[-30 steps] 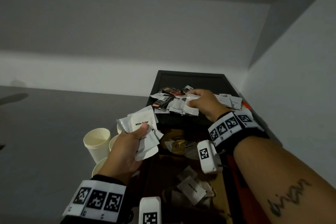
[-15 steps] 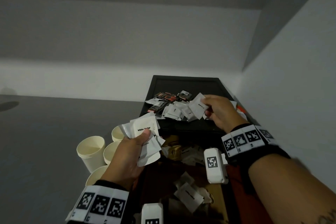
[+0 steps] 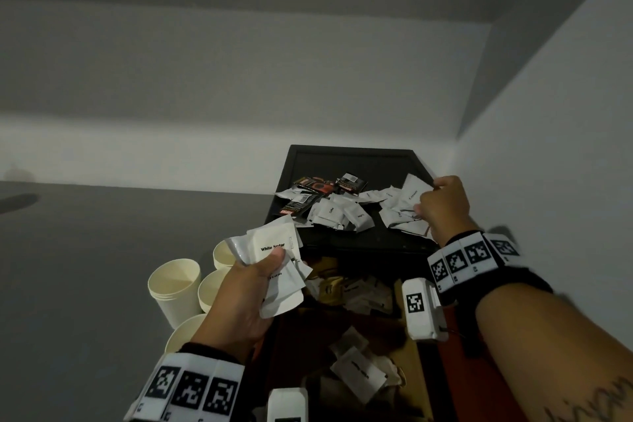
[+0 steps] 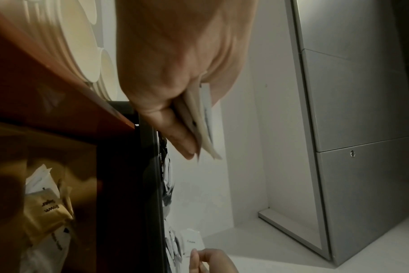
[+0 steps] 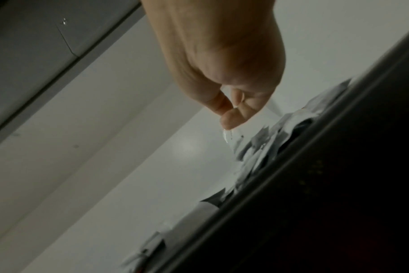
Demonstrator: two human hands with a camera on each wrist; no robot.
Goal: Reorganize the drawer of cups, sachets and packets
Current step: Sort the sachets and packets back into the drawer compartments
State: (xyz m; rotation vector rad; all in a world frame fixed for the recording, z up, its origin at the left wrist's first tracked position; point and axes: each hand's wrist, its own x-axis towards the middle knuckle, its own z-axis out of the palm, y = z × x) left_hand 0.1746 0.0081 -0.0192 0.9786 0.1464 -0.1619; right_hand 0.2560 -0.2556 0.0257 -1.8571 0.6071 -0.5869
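Only our head view reads "White Sugar" on the sachets (image 3: 274,250) our left hand (image 3: 239,298) clamps; right hand (image 3: 443,205) pinches 1 "Cream" sachet (image 3: 412,193).

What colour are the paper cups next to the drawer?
Cream, plain with no print, the paper cups show best in the head view.

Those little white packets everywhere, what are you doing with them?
A person is sorting them. The left hand grips a bunch of white sachets, the top one reading White Sugar. The right hand pinches one white sachet over the black tray, where white and dark packets lie in a heap. Cream paper cups stand to the left, and more sachets lie in the open drawer below.
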